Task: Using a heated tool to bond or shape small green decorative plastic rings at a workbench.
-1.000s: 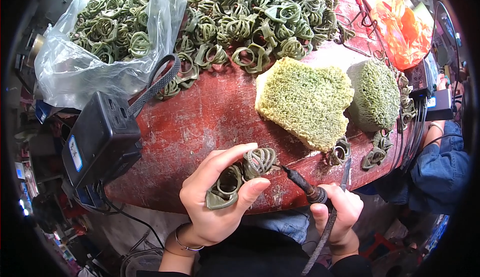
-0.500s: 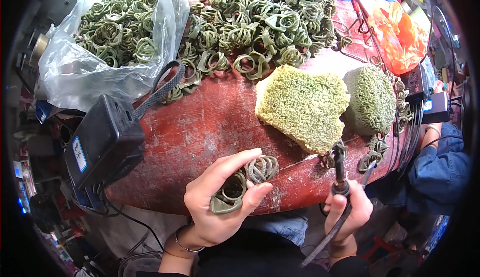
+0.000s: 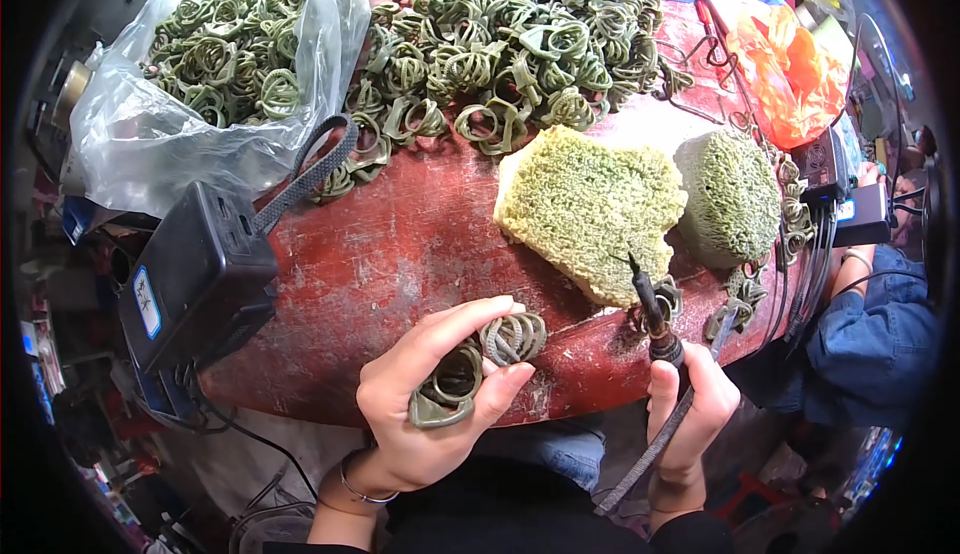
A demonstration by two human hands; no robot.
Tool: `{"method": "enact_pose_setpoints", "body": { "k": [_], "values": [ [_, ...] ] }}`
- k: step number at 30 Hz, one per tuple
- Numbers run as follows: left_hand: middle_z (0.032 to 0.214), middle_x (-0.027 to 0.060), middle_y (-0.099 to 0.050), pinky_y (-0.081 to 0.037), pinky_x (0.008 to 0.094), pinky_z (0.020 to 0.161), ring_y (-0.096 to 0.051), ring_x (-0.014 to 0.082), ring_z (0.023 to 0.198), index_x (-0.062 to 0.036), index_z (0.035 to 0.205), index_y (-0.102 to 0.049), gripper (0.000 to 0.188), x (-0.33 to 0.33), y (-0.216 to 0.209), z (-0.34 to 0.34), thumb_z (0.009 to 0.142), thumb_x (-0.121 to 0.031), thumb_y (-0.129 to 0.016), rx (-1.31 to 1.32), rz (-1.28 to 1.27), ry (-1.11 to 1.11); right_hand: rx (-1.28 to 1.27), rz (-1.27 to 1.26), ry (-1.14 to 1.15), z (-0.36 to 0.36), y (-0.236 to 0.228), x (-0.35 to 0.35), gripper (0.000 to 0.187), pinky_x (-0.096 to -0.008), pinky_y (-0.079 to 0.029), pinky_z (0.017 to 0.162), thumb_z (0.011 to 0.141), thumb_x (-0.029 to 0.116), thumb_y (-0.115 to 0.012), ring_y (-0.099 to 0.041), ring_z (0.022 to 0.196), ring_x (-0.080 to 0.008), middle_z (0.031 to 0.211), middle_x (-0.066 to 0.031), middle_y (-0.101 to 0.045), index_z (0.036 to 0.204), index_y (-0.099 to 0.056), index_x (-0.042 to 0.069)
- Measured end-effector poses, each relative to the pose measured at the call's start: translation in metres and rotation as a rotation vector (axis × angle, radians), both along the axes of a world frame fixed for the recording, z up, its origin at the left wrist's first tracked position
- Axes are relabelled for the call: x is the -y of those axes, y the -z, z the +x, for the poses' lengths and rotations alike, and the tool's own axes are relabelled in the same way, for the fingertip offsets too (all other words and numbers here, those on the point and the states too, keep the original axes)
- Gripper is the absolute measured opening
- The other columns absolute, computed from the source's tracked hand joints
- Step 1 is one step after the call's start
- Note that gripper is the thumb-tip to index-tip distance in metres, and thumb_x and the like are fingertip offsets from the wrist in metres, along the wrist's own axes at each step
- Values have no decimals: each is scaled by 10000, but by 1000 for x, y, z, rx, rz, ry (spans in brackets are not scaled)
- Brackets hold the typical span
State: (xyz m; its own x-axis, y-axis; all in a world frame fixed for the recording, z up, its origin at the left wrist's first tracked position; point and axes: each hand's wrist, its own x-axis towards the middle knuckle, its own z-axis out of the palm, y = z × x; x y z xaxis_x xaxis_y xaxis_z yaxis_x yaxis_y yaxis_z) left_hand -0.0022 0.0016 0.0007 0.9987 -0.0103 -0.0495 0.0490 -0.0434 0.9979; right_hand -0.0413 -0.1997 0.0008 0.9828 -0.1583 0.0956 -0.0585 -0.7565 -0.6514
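My left hand [image 3: 420,394] is closed around green, wax-like ring pieces. A coiled piece [image 3: 513,338] sits between its thumb and forefinger, and a wider ring [image 3: 452,379] rests against the palm. My right hand [image 3: 690,404] grips a soldering-iron-like pen [image 3: 651,306], whose thin dark tip points up and lies in front of a yellow-green sponge-like block [image 3: 590,204]. Also in this hand is a long slim tool with a grey textured handle [image 3: 655,449], slanting from the lower left to the upper right. Both hands are apart from each other near the table's front edge.
A large heap of green rings [image 3: 500,34] covers the back of the red table [image 3: 350,274]. More lie in a clear plastic bag [image 3: 200,164]. A black box [image 3: 205,274] stands left; a second green block [image 3: 735,194] and an orange bag [image 3: 790,74] are right, near another person's sleeve [image 3: 870,324].
The pen has tilted leftward in my right hand, bringing its tip in front of the sponge-like block. My left hand keeps its hold on the rings. The whole view has shifted slightly.
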Motion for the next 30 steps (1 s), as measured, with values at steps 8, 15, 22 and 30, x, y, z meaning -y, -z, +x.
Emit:
{"method": "enact_pose_setpoints", "body": {
  "k": [8, 15, 22, 30],
  "values": [
    [878, 106, -645, -474, 230, 693, -605, 104, 758, 22, 1070, -579, 398, -2, -2, -3, 727, -102, -738, -69, -65, -2, 57, 196, -130, -12, 9, 1, 328, -278, -430, 465, 837, 308, -588, -553, 489, -210, 609, -81, -549, 860, -578, -19],
    [828, 79, -648, -473, 209, 632, -592, 76, 690, 25, 1074, -576, 384, -3, -1, -2, 749, -114, -724, -94, -90, 31, 7, 246, -169, -8, 11, -7, 289, -273, -430, 471, 830, 295, -594, -552, 492, -200, 612, -71, -548, 834, -589, 6],
    [823, 134, -628, -445, 198, 456, -550, 88, 522, 69, 1074, -531, 442, -4, -2, -1, 775, -216, -691, -136, -200, 73, 63, 350, -117, -8, 17, -8, 364, -254, -419, 456, 864, 327, -556, -540, 473, -159, 581, -55, -537, 785, -566, -28],
    [882, 325, -549, -414, 204, 327, -512, 154, 412, 131, 1090, -440, 574, -5, -9, 3, 827, -352, -603, -413, -789, 305, 125, 464, -58, -5, 19, -14, 503, -197, -375, 383, 897, 433, -460, -487, 395, -75, 512, -13, -512, 715, -536, -29]
  ]
}}
